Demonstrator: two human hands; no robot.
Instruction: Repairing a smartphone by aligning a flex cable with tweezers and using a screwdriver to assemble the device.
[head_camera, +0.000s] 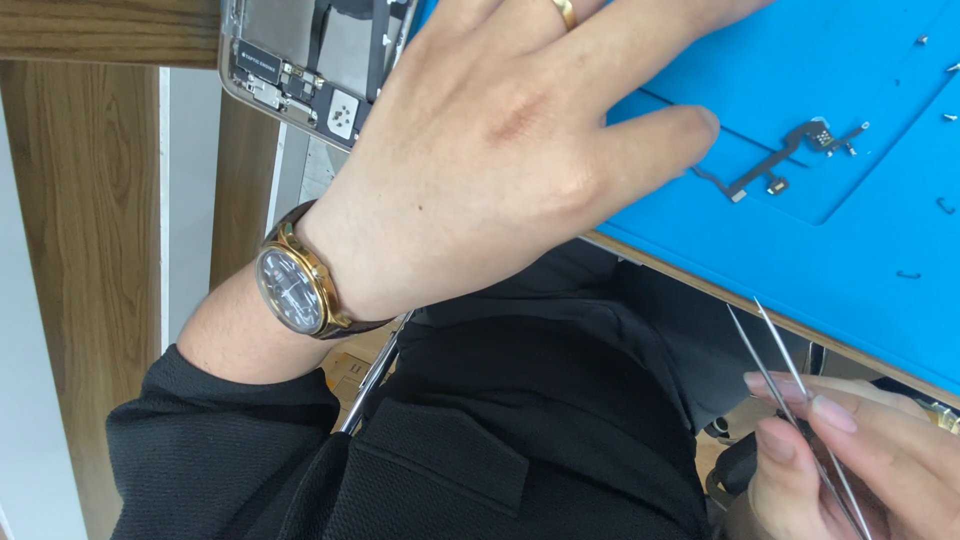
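My left hand lies spread wide and flat, palm down, over the edge of the blue mat; it grips nothing. Its thumb points toward the small flex cable, a thin dark ribbon with tiny metal ends, and stops just short of it. A smooth gold ring sits on one finger. On the wrist I see a watch, round, with a dark dial, a polished gold case and a brown strap.

My right hand is low at the bottom right, off the mat, with fingers pinched narrow around tweezers. These are slim bright steel, two straight blades whose tips stand slightly apart, pointing up toward the mat's near edge.

The opened phone lies at the top left, just beside my left hand, partly hidden by it. Its frame is silvery with rounded corners, and the inside shows dark boards and a pale square part.

The mat looks rubbery and matte, with shallow moulded lines. A few small screws rest on it near the right edge. Below, my sleeve is black woven cloth. The table is wood with plain grain.
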